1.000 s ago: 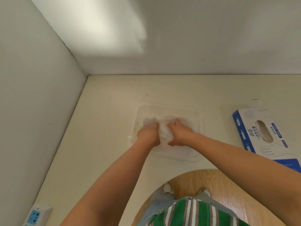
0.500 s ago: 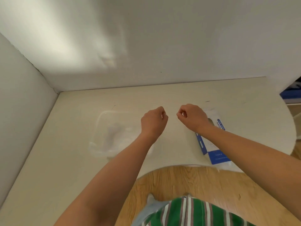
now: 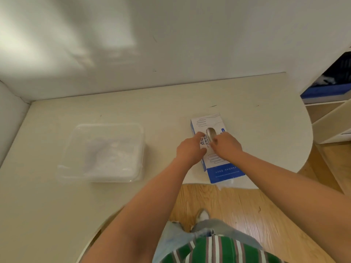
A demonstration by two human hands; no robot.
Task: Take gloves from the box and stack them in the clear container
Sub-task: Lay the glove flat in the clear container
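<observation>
The blue and white glove box (image 3: 212,120) lies flat on the table, right of centre, its oval opening (image 3: 210,134) facing up. My left hand (image 3: 190,149) rests on the box top just left of the opening, fingers bent with the tips on the cardboard. My right hand (image 3: 227,147) sits over the box from the right, its fingertips at the near end of the opening. Whether they pinch a glove is hidden. The clear container (image 3: 76,141) stands to the left with thin translucent gloves (image 3: 112,152) piled inside.
The cream table (image 3: 47,205) meets walls at the back and left, and its rounded edge curves close behind the box on the right. A shelf unit (image 3: 330,128) stands further right. Wooden floor (image 3: 237,209) shows below the table's cut-out.
Both hands left the clear container, where they were pressing gloves down, and moved right onto the glove box. The view swung right with them.
</observation>
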